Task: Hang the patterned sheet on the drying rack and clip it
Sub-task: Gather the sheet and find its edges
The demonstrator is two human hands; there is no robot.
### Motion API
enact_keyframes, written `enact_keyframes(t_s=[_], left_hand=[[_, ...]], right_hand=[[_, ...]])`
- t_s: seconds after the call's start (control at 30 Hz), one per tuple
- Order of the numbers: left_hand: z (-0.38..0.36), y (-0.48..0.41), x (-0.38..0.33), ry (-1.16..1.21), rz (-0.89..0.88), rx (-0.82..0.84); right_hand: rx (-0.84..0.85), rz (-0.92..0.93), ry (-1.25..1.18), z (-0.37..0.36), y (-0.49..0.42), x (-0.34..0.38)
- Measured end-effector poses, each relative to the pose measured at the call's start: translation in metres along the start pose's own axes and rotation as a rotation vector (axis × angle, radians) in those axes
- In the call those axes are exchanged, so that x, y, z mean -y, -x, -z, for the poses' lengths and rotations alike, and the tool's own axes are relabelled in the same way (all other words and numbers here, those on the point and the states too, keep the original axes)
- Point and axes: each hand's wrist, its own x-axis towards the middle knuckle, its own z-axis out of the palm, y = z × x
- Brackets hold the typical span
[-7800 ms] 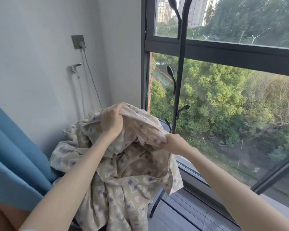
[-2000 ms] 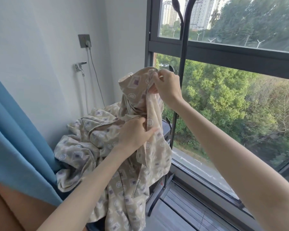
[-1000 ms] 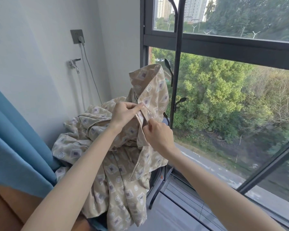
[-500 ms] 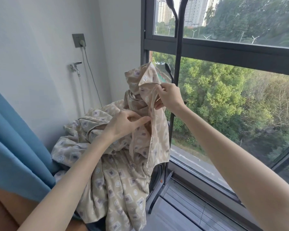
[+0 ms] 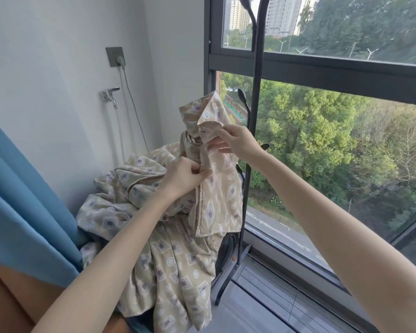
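Left hand (image 5: 186, 175), pinched shut on a fold of the patterned sheet (image 5: 173, 236), thumb and fingertips pressed together over the hem, just left of the black stand (image 5: 251, 150) and below the other hand. Right hand (image 5: 235, 143), higher and nearer the stand, gripping a raised corner of the same sheet between thumb and fingers, remaining fingers loosely curled. Between the two hands, a short stretch of hem pulled nearly upright. Above the right hand, a peak of beige cloth standing up, printed with grey-purple diamonds and white rings, just left of the stand's pole and not touching its hooks as far as can be told. Below the hands, a flat panel of sheet hanging down beside the pole; further left of the stand, the rest of the sheet heaped in crumpled folds, spilling down toward the floor over something hidden beneath. Not hung on anything; no clip visible.

Stand itself upright in front of the window (image 5: 322, 68), curved pegs at several heights, splayed feet on the floor. Well left of the stand, a wall tap (image 5: 111, 94) and a grey socket (image 5: 115, 56) with a white cable running down. Furthest left of the stand, a blue curtain (image 5: 22, 200). Beyond the stand, through the glass, green trees and tall buildings.
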Motion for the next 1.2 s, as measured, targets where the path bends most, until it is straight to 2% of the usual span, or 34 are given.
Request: enact_keyframes(t_s=[0.07,0.17,0.23,0.4,0.47,0.57,0.67,0.77,0.87,0.9,0.97,1.07,1.2], left_hand=[[0.000,-0.003,0.001,0.032,0.030,-0.021],[-0.002,-0.010,0.005,0.128,0.101,-0.025],[-0.007,-0.014,0.006,0.231,0.153,-0.030],[-0.019,-0.023,-0.003,0.381,0.221,-0.020],[-0.023,-0.026,-0.009,0.390,0.244,0.013],[-0.028,-0.028,-0.022,0.368,0.239,0.078],[-0.026,-0.029,-0.029,0.371,0.217,0.115],[-0.020,-0.033,-0.020,0.295,0.179,0.110],[-0.011,-0.030,-0.016,-0.154,-0.004,0.026],[-0.010,-0.031,-0.016,-0.225,-0.095,-0.026],[-0.012,-0.032,-0.019,-0.173,-0.300,-0.045],[-0.021,-0.037,-0.025,-0.285,-0.636,0.039],[-0.030,-0.041,-0.037,-0.515,-0.787,0.251]], right_hand=[[-0.012,0.022,0.043,0.004,0.010,-0.010],[-0.147,0.067,0.120,0.006,0.035,-0.029],[-0.169,0.092,0.165,0.004,0.057,-0.042],[0.107,0.077,0.430,-0.003,0.100,-0.060],[0.128,0.061,0.606,-0.009,0.105,-0.067],[-0.008,0.039,0.866,-0.022,0.105,-0.075],[-0.154,0.187,0.857,-0.022,0.105,-0.073],[-0.236,0.225,0.842,0.000,0.105,-0.080],[-0.313,0.253,0.874,0.025,0.106,-0.084],[-0.334,0.261,0.888,0.032,0.106,-0.083],[-0.371,0.261,0.899,0.043,0.106,-0.083],[-0.414,0.243,0.871,0.054,0.110,-0.081],[-0.442,0.261,0.856,0.064,0.115,-0.081]])
